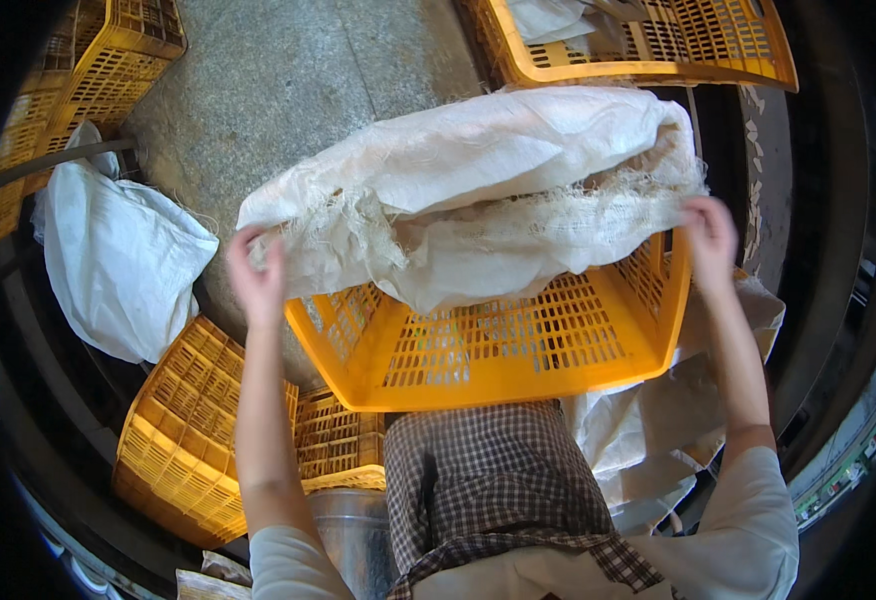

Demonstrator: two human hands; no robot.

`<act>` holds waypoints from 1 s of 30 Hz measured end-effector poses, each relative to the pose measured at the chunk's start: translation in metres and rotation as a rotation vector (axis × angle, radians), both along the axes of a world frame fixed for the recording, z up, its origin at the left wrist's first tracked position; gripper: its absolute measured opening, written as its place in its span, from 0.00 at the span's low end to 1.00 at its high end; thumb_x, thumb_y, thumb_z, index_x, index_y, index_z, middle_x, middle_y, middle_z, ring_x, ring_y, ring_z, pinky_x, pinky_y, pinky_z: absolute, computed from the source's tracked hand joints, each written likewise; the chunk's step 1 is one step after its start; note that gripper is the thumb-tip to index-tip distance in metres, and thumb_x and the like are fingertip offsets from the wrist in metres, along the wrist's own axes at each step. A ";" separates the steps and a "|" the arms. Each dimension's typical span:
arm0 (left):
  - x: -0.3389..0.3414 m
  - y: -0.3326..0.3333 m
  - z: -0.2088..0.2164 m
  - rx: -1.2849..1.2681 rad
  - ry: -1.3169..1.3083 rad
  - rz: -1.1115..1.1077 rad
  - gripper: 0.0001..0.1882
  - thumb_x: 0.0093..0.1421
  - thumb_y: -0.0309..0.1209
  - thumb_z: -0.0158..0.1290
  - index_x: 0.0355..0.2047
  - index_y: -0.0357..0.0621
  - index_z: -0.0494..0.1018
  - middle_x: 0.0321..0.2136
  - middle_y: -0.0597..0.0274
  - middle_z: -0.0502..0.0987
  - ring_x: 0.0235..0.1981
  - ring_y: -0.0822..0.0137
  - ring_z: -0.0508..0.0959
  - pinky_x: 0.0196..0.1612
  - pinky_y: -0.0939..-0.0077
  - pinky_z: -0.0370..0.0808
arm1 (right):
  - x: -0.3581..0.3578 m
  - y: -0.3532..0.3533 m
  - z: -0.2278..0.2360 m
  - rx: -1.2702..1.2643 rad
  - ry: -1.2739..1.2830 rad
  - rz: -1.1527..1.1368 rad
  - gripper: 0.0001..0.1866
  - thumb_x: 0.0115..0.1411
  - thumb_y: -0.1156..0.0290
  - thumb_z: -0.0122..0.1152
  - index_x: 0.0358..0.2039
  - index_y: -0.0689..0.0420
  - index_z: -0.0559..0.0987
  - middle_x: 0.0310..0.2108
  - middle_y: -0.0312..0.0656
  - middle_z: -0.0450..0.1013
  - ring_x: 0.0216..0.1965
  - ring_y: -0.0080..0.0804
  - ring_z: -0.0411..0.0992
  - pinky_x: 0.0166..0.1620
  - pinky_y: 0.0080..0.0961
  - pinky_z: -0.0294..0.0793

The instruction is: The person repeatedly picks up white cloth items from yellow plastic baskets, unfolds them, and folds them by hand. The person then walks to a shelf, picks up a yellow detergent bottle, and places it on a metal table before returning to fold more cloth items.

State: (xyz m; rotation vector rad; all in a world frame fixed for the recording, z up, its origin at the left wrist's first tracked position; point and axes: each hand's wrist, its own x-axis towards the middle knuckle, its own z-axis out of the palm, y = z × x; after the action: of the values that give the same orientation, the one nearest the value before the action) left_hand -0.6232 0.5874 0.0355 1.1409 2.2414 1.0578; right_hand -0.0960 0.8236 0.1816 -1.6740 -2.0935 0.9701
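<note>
At nine o'clock, the left hand [256, 275] is pinching the frayed edge of a white woven sack [478, 180]. The sack is lying draped across the orange slatted crate [503, 350] at centre, its mouth facing the person. At three o'clock, the right hand [710, 238] is gripping the opposite edge. Judging by this, the sack is being spread over the crate; both edges would next need pulling down evenly over the rim.

A crumpled white bag [118, 260] is seen lying at the left beside stacked yellow crates [183, 440], and another yellow crate [648, 45] is set on the concrete floor [288, 90].
</note>
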 end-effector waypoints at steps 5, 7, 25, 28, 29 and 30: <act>0.058 0.031 -0.002 -0.396 0.128 -0.612 0.32 0.49 0.35 0.61 0.54 0.43 0.63 0.34 0.51 0.76 0.37 0.53 0.76 0.41 0.62 0.72 | -0.069 -0.033 -0.044 0.253 -0.653 0.686 0.19 0.49 0.67 0.64 0.43 0.55 0.75 0.38 0.43 0.73 0.47 0.41 0.68 0.59 0.50 0.54; 0.054 -0.025 0.000 -0.382 0.213 -0.706 0.30 0.48 0.32 0.58 0.53 0.47 0.64 0.25 0.55 0.75 0.28 0.53 0.76 0.32 0.61 0.73 | -0.038 -0.050 -0.036 -0.093 -0.782 0.628 0.18 0.46 0.70 0.64 0.40 0.55 0.76 0.38 0.43 0.72 0.47 0.41 0.67 0.58 0.48 0.54; 0.142 -0.310 -0.088 -1.319 0.270 -1.026 0.28 0.65 0.43 0.28 0.66 0.59 0.49 0.67 0.70 0.49 0.68 0.64 0.43 0.66 0.45 0.31 | 0.145 -0.237 -0.012 -0.056 -0.516 -0.389 0.09 0.58 0.76 0.48 0.39 0.63 0.69 0.38 0.44 0.68 0.34 0.32 0.68 0.35 0.26 0.70; 0.136 -0.303 -0.087 -1.153 0.362 -1.029 0.29 0.64 0.47 0.30 0.66 0.63 0.49 0.66 0.69 0.51 0.68 0.63 0.44 0.66 0.44 0.30 | 0.161 -0.242 -0.015 -0.452 -0.340 -0.832 0.10 0.61 0.75 0.44 0.43 0.60 0.71 0.32 0.37 0.71 0.26 0.20 0.68 0.25 0.17 0.69; 0.132 -0.298 -0.083 -1.340 -0.069 -0.973 0.30 0.63 0.49 0.32 0.66 0.65 0.49 0.66 0.69 0.51 0.68 0.62 0.44 0.65 0.44 0.29 | 0.162 -0.243 -0.014 -0.480 -0.177 -0.849 0.11 0.62 0.75 0.44 0.43 0.60 0.71 0.32 0.37 0.72 0.27 0.20 0.69 0.26 0.17 0.71; 0.128 -0.293 -0.078 -1.283 -0.017 -1.001 0.31 0.62 0.49 0.35 0.66 0.68 0.47 0.67 0.69 0.49 0.68 0.62 0.44 0.65 0.43 0.29 | 0.163 -0.241 -0.011 -0.485 -0.055 -0.932 0.12 0.62 0.74 0.43 0.44 0.60 0.72 0.32 0.36 0.73 0.28 0.21 0.71 0.27 0.18 0.72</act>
State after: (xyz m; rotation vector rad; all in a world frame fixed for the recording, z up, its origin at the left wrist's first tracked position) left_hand -0.4955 0.2941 -0.0424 1.2308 1.3846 -0.6825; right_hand 0.0667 0.5829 0.1710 -2.5343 -0.8631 1.1090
